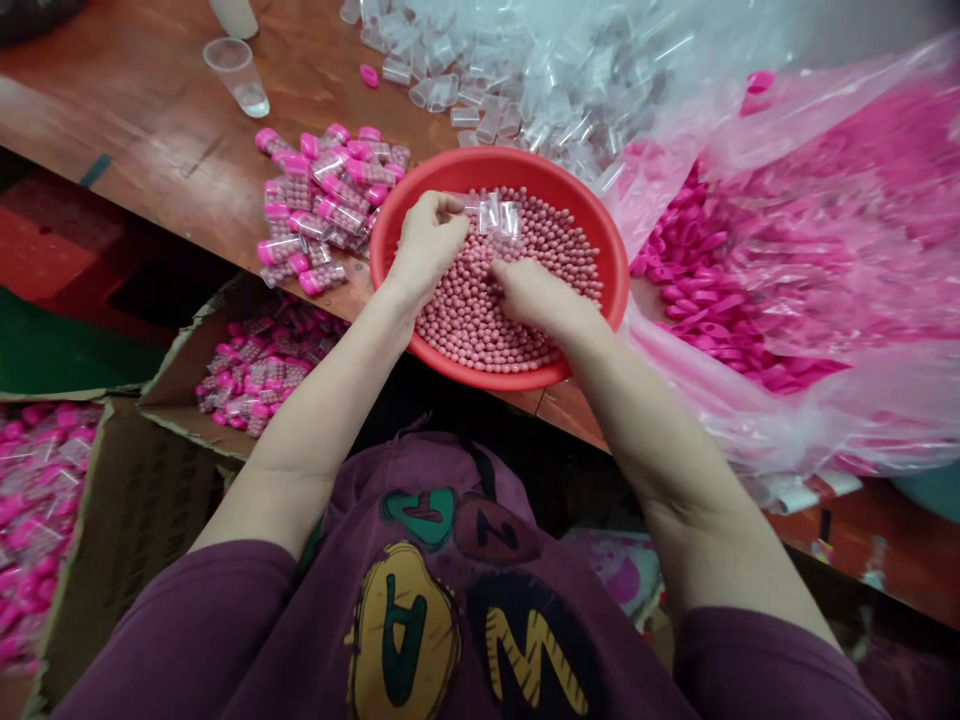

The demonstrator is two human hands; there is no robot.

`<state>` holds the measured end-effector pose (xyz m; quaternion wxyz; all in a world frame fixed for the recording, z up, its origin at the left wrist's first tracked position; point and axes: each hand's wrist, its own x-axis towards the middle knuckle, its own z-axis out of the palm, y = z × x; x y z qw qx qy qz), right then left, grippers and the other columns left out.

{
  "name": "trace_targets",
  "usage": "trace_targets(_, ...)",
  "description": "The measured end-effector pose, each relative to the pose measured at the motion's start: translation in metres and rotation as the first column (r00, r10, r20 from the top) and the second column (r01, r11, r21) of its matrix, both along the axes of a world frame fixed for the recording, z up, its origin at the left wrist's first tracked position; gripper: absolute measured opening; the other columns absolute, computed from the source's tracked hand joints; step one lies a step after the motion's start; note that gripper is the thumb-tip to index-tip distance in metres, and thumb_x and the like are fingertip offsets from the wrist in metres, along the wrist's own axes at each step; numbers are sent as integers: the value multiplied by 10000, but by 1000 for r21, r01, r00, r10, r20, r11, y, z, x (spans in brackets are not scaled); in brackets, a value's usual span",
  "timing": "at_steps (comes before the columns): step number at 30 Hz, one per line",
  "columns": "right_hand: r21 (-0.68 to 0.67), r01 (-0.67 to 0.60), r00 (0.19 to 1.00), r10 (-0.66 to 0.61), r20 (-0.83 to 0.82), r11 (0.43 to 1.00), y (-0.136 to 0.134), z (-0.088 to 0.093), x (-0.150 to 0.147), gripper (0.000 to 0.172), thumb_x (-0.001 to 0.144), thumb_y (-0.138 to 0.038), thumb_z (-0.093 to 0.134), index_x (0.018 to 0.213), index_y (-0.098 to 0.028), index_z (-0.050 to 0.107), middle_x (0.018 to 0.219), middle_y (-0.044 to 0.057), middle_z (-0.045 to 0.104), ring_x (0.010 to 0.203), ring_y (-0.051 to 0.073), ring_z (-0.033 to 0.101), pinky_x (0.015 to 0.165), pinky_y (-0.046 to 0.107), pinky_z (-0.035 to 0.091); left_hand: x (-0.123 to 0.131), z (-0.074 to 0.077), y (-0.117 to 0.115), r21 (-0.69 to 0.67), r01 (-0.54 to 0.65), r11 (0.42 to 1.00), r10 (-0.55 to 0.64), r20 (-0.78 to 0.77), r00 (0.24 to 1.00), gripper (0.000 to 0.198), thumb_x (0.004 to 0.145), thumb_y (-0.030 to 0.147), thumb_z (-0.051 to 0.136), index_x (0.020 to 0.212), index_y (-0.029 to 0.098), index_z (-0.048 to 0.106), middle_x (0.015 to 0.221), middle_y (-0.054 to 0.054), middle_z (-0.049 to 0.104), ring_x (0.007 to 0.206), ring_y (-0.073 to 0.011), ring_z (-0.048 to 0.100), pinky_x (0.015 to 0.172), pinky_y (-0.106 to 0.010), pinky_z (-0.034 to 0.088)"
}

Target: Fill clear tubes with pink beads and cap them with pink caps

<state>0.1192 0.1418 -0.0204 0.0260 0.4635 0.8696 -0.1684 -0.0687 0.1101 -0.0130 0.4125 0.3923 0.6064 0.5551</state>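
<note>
A red plastic basin (501, 380) full of small pink beads (480, 320) stands at the table's edge in front of me. Over its left side, my left hand (431, 243) is closed in a pinch on a clear plastic tube (471, 203). More clear tubes (501, 216) are on top of the beads, just right of those fingers. My right hand (538, 297) reaches in from the right with its fingers curled down among the beads. Its fingertips are hidden, so whatever they hold cannot be made out.
Bead-filled tubes with pink caps (322, 205) lie heaped left of the basin. More fill cardboard boxes (120, 500) below. Behind are loose clear tubes (517, 75); at right, a plastic bag (840, 250) spills pink caps (697, 270). A clear cup (238, 78) stands far left.
</note>
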Motion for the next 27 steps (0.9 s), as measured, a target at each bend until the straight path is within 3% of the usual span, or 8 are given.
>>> trace_targets(4, -208, 37, 954, -96, -283, 977, 2, -2, -12, 276, 765, -89, 783, 994, -218, 699, 966, 51, 770, 960, 291, 720, 962, 446, 596, 1, 13, -9, -82, -15, 997, 23, 97, 995, 147, 947, 67, 602, 965, 212, 627, 992, -50, 762, 958, -181, 716, 905, -279, 564)
trace_targets(8, -436, 75, 676, -367, -639, 897, 2, 6, 2, 430, 708, -316, 927, 1026, -242, 647, 928, -5, 698, 926, 225, 668, 911, 396, 591, 9, 21, -16, -47, 122, 991, -108, 234, 966, 203, 937, 26, 564, 1018, 184, 661, 1015, -47, 785, 928, -157, 719, 911, -280, 564)
trace_targets(12, -481, 121, 490, -474, -732, 868, -16, 11, 1, 617, 664, -567, 1001, 995, -273, 571, 917, -10, 642, 889, 196, 608, 791, 344, 575, 23, 24, -20, 31, 340, 940, -328, 357, 875, 321, 867, -44, 635, 1125, 143, 677, 994, -27, 786, 970, -142, 748, 980, -266, 560)
trace_targets(15, -512, 166, 431, -529, -731, 843, -31, 14, 0, 672, 683, -606, 996, 1051, -282, 537, 957, -5, 647, 877, 186, 601, 735, 320, 565, 29, 26, -18, 50, 328, 943, -322, 371, 871, 311, 869, -72, 641, 1099, 136, 670, 957, -13, 772, 922, -125, 742, 940, -247, 554)
trace_targets(17, -525, 109, 472, -509, -720, 844, -36, 19, 8, 651, 733, -589, 970, 1131, -277, 560, 1039, 24, 690, 917, 204, 640, 745, 338, 588, 30, 28, -15, 57, 308, 950, -307, 365, 879, 265, 893, -80, 619, 1039, 133, 682, 953, -13, 767, 901, -110, 727, 909, -231, 549)
trace_targets(21, -412, 88, 669, -360, -650, 907, -31, 30, 42, 648, 787, -497, 918, 1318, -252, 639, 1352, 116, 711, 1054, 262, 706, 811, 414, 649, 27, 35, -14, 14, 354, 935, -334, 369, 867, 251, 922, -67, 581, 985, 141, 707, 888, 4, 733, 804, -97, 667, 784, -218, 529)
trace_targets(24, -282, 120, 658, -289, -695, 952, -23, 39, 61, 636, 856, -412, 812, 1453, -267, 649, 1425, 112, 708, 1099, 272, 735, 879, 448, 674, 29, 39, -17, -22, 439, 898, -386, 441, 810, 207, 955, 0, 592, 1030, 149, 715, 897, -3, 722, 781, -119, 665, 739, -255, 553)
trace_targets(27, -139, 67, 700, -145, -699, 988, -20, 51, 65, 412, 931, -319, 716, 1337, -271, 774, 1309, 77, 783, 1143, 270, 743, 1032, 480, 654, 33, 39, -20, 3, 534, 845, -476, 457, 751, 221, 929, -21, 596, 998, 140, 731, 891, -14, 718, 778, -113, 665, 733, -252, 557)
